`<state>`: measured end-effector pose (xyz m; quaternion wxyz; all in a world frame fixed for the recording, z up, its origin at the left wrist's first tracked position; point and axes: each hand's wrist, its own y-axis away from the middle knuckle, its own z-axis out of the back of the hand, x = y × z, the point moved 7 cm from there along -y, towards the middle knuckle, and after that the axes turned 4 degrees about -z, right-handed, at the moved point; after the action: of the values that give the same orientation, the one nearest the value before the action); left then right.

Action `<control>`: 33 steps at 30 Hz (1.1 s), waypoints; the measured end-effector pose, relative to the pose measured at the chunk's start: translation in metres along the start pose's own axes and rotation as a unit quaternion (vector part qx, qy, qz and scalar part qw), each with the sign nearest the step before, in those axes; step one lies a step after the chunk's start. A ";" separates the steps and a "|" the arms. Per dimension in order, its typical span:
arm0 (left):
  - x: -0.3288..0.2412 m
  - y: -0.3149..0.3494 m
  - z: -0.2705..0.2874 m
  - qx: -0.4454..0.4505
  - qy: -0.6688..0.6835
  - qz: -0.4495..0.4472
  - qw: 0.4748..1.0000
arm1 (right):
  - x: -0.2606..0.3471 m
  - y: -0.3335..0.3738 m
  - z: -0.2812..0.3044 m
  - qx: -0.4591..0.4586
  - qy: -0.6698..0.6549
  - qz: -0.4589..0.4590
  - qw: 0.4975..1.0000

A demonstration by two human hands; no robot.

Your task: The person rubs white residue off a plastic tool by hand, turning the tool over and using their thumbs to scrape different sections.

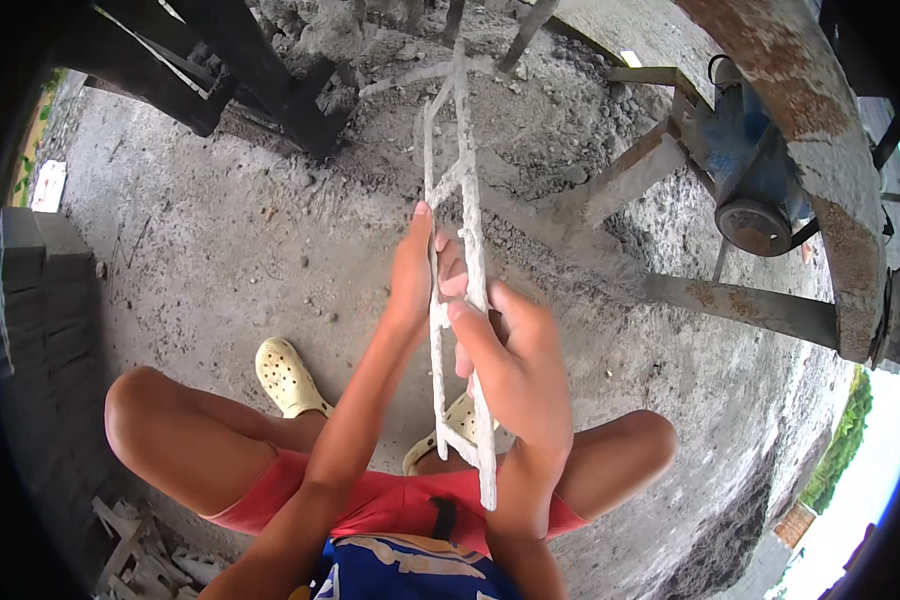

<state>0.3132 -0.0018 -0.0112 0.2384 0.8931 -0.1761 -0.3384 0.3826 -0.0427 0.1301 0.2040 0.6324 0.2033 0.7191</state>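
Note:
A narrow ladder-like frame (471,215), crusted with pale grey cement-like material, stands lengthwise in front of me above the ground. Two long rails run along it, joined by short crosspieces. My left hand (412,272) is closed at the left rail near the middle, its thumb pointing up along it. Lower down on the other side, my right hand (522,365) wraps its fingers round the right rail, thumb across the front. Some fingertips of both hands are hidden behind the rails. The frame's lower end hangs over my lap.
Rusty curved metal (795,75) and a blue motor (745,165) stand at the far right, with a metal beam (740,305) below. Dark metal legs (260,75) rise at the far left. Grey stacked blocks (50,310) line the left; pale scraps (135,550) lie lower left.

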 end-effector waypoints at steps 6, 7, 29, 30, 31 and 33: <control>-0.019 -0.012 -0.056 0.142 0.046 0.052 0.987 | 0.020 0.016 -0.018 -0.039 -0.082 0.115 0.989; -0.020 -0.018 -0.059 0.157 0.053 0.064 0.984 | 0.026 0.017 -0.021 -0.045 -0.068 0.153 0.985; -0.066 -0.090 -0.050 0.155 -0.119 -0.066 0.978 | -0.013 -0.027 -0.052 -0.415 -0.048 0.384 0.824; -0.065 -0.090 -0.057 0.149 -0.186 -0.096 0.966 | 0.008 -0.052 -0.034 -0.432 -0.040 0.419 0.798; -0.061 -0.086 -0.052 0.152 -0.186 -0.090 0.966 | 0.023 -0.072 -0.023 -0.443 -0.039 0.452 0.773; -0.072 -0.086 -0.017 0.054 -0.196 -0.104 0.974 | 0.050 -0.081 -0.028 -0.418 -0.053 0.487 0.765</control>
<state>0.2870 0.1083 -0.0091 0.1141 0.8346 -0.1434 -0.5195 0.3519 0.0514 0.1234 0.0811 0.5361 -0.4633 0.7010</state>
